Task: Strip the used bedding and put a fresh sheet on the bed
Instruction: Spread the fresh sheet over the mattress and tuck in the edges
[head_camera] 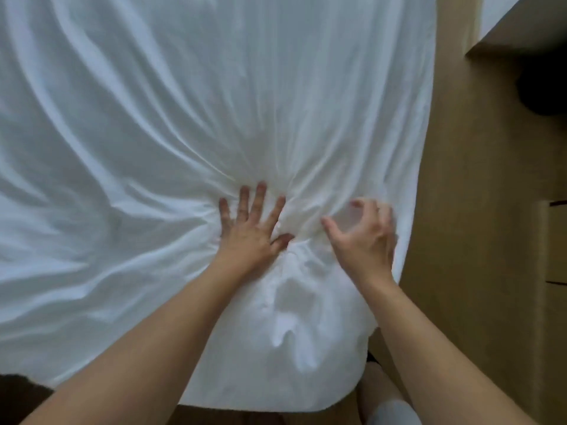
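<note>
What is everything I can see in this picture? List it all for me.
sheet: one, white, spread over the bed, wrinkles fanning out from the hands.
tan surface: one, tan, right of the bed, probably floor.
furniture: one piece, tan, far right edge, kind unclear.
dark object: one, black, upper right, unclear.
left hand: one, fingers spread, pressing flat on the sheet.
right hand: one, fingers curled over the sheet, blurred, grip unclear.
</note>
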Demonstrator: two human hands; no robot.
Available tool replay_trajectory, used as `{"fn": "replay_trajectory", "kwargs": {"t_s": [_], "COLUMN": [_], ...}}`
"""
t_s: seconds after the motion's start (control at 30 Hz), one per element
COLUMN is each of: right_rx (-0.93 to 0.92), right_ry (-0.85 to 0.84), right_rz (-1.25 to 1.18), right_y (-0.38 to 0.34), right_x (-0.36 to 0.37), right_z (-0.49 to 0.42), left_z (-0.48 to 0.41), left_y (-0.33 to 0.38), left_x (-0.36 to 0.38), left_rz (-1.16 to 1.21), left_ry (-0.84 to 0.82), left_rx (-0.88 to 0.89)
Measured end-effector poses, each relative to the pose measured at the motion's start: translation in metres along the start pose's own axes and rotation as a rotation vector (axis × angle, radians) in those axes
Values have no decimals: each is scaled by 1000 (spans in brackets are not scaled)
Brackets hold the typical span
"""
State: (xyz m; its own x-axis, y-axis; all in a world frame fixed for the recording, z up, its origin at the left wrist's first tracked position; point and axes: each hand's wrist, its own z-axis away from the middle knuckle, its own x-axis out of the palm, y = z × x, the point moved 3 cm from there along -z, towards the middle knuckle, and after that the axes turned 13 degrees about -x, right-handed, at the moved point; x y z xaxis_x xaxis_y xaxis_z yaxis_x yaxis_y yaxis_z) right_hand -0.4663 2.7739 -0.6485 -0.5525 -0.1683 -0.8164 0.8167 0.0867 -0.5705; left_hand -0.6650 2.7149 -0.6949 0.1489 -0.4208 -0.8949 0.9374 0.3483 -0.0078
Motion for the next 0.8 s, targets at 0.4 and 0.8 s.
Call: {"fn": "replay_trajectory", "kwargs": {"t_s": [0.4,0.8], "right_rx": [581,842], "right_ry": [153,60], "right_rz": [-358,-176], "right_y": [132,146], "right_x": [-23,-22], "right_z": [-42,-46], "left_z": [-87,-47], "left_y": [44,8], "left_x": [-38,-47], "left_rz": [-32,-119], "left_ry": [58,-11], "left_rx": [-92,-127]}}
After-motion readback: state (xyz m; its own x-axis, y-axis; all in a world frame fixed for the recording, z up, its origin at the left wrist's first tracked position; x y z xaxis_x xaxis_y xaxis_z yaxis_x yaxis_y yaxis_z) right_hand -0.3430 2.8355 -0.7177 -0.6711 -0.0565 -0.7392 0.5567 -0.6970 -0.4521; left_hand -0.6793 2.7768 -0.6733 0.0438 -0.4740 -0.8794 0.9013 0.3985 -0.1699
